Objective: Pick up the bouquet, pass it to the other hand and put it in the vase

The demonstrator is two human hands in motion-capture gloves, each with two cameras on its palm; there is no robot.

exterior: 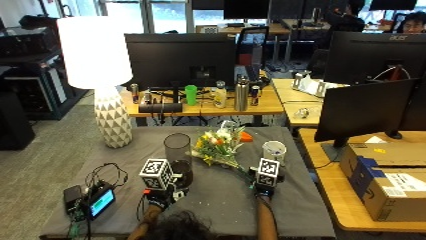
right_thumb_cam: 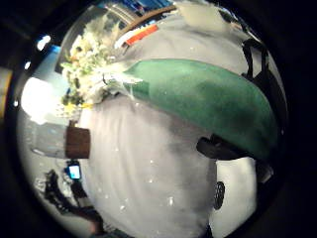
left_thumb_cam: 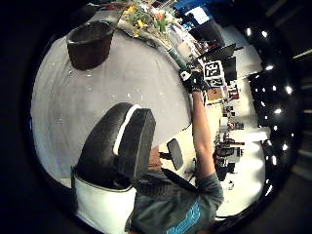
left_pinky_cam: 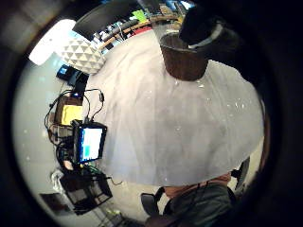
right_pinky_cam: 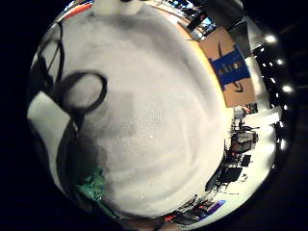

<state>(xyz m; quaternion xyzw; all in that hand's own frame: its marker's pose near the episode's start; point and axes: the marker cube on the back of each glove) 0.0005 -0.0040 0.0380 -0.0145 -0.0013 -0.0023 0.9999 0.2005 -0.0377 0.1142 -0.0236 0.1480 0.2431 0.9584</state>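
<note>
Vase stands on the grey counter. Bouquet lies just beside it; a gloved hand holds its stems.

Vase stood on the table in front of the left hand, bouquet just right of it with stems running to the right hand, cup right of the bouquet, small screen device at the table's left edge, lamp behind-left.
</note>
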